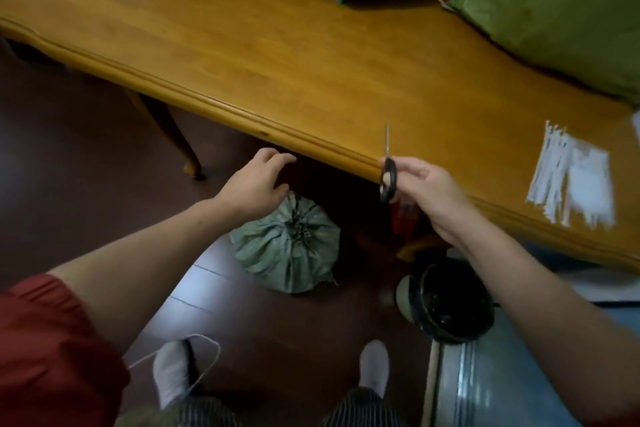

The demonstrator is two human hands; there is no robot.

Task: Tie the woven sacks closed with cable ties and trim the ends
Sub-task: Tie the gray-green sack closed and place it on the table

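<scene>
Scissors raised over a gathered sack on the floor.

Seen from the head camera, the right hand (426,191) grips black-handled scissors (388,172), blades together and pointing up at the table (242,62) edge. The left hand (258,184), fingers loosely curled, hovers above the grey-green sack (287,253). A dark strand (290,204) rises from the sack's neck to that hand; I cannot tell if it is pinched. White cable ties (554,180) lie on the table.

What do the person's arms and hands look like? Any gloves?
No gloves: the left hand and right hand are bare, with no rings or watch showing. Both forearms are bare too. A loose red sleeve, gathered at its edge, covers the left upper arm.
</scene>
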